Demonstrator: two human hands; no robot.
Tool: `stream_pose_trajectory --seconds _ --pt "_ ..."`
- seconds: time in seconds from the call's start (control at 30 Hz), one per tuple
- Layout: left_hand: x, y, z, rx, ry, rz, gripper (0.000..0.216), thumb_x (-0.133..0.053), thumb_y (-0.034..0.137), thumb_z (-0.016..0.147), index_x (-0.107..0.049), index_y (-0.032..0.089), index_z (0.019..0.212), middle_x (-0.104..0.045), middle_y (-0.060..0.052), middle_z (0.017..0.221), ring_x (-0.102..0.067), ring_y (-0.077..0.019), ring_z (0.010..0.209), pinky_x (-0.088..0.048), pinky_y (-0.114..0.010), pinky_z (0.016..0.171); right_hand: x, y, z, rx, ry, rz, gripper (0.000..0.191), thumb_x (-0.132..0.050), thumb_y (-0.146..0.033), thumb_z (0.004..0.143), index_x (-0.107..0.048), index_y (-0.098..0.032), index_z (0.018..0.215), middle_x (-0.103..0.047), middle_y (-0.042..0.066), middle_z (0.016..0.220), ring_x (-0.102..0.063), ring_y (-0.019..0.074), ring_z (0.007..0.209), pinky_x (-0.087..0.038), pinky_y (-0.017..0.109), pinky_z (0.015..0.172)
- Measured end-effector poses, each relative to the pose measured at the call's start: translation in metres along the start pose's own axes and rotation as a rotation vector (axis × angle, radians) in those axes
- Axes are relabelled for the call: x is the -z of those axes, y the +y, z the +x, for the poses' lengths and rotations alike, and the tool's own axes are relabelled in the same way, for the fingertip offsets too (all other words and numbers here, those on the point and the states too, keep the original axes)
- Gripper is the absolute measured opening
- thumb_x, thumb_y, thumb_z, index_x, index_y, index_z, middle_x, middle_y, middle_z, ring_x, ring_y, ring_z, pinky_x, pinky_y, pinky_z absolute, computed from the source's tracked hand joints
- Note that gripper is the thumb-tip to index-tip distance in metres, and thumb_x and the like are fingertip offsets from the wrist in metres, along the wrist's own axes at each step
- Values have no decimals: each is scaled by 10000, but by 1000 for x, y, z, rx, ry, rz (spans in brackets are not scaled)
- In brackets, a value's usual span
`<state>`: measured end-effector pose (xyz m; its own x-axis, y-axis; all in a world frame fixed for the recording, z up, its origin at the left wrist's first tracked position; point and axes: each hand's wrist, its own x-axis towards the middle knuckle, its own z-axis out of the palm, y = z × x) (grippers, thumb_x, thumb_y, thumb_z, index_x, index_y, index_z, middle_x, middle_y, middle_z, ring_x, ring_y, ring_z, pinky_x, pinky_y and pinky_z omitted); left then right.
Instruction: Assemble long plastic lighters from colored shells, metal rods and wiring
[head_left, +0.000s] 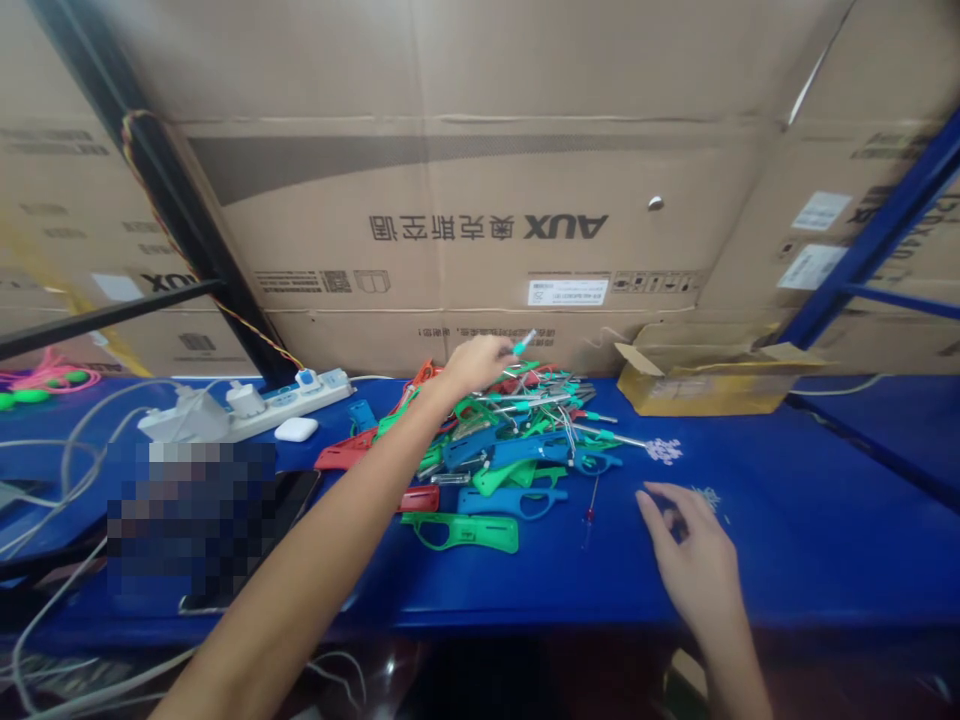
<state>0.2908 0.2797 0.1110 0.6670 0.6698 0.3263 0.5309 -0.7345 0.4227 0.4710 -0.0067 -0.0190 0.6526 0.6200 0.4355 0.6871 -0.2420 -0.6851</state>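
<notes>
My left hand [478,362] is stretched over the back of a heap of lighter parts, closed on a small metal lighter tube [527,341] with a teal end. Long-nosed lighter shells lie at the front of the heap, among them a blue shell [510,501] and a green shell [465,531]. Low over the table on the right, my right hand [694,545] has its thumb and forefinger tips close together. Whatever is between them is too small to make out. Just left of it lies a red-handled screwdriver [589,515]. Small pale pieces [664,451] lie beyond it.
An opened cardboard box [697,385] stands at the back right of the blue table [825,540]. Left are a power strip [289,402] with plugs and cables, a white earbud case [296,429] and a dark tablet-like device [296,500]. Large cartons [480,170] wall off the back.
</notes>
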Motion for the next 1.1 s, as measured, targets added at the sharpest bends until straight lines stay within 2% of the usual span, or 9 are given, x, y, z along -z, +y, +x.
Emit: stream_pose_trajectory --seconds 0.07,0.27,0.4,0.5,0.63,0.73,0.87,1.0,1.1 --pt "15 -3 -1 -9 126 -105 168 -608 255 957 -744 164 995 -762 -66 926 -706 -208 882 -530 -326 797 0 0 0 8 8 0 564 -492 -699 897 -737 -197 978 -698 96 979 -598 201 692 -473 369 692" --pt "50 -5 -20 -50 411 -394 219 -568 278 938 -730 133 966 -753 -88 917 -674 -163 803 -532 -286 751 0 0 1 -3 22 2 552 -516 -685 865 -743 -191 956 -700 97 955 -600 205 694 -485 381 718" --pt "64 6 -33 -70 484 -540 240 -571 281 923 -715 142 1055 -755 -98 1002 -682 -158 820 -556 -265 666 0 -1 1 -30 59 46 524 -571 -657 831 -743 -178 957 -704 106 961 -602 208 702 -489 368 691" --pt "73 18 -40 -78 521 -727 260 -581 268 923 -699 138 1114 -754 -93 1050 -696 -150 849 -591 -260 683 5 -10 -3 -14 156 131 502 -600 -620 845 -741 -175 1028 -706 110 1022 -605 206 744 -499 358 709" --pt "72 28 -49 -91 513 -886 272 -583 280 951 -686 150 1165 -747 -89 1110 -717 -157 915 -628 -285 767 11 -43 -1 28 200 294 434 -622 -532 914 -714 -201 1179 -701 112 1199 -662 237 993 -524 354 838" --pt "56 25 -54 -90 440 -834 280 -542 267 974 -674 140 1187 -749 -106 1105 -734 -173 906 -637 -317 779 -1 -76 18 175 60 347 414 -614 -487 955 -682 -226 1268 -692 104 1258 -673 232 1051 -536 361 885" --pt "27 15 -63 -103 388 -706 236 -533 240 974 -685 124 1112 -770 -114 1060 -744 -191 872 -629 -332 774 -42 -106 66 465 -260 192 404 -523 -370 1012 -627 -207 1367 -656 121 1376 -648 259 1183 -522 431 978" --pt "13 7 -74 -130 420 -573 171 -543 222 991 -696 163 1041 -774 -86 1009 -732 -213 949 -585 -351 867 -72 -118 112 579 -500 108 304 -642 -190 919 -741 -228 1203 -750 72 1246 -691 251 1148 -512 396 1005" --pt "9 7 -80 -174 427 -472 129 -567 170 978 -687 180 932 -755 -74 961 -711 -226 958 -549 -374 913 -79 -123 129 641 -638 53 172 -710 -227 903 -787 -252 1055 -793 29 1105 -728 232 1007 -530 357 905"
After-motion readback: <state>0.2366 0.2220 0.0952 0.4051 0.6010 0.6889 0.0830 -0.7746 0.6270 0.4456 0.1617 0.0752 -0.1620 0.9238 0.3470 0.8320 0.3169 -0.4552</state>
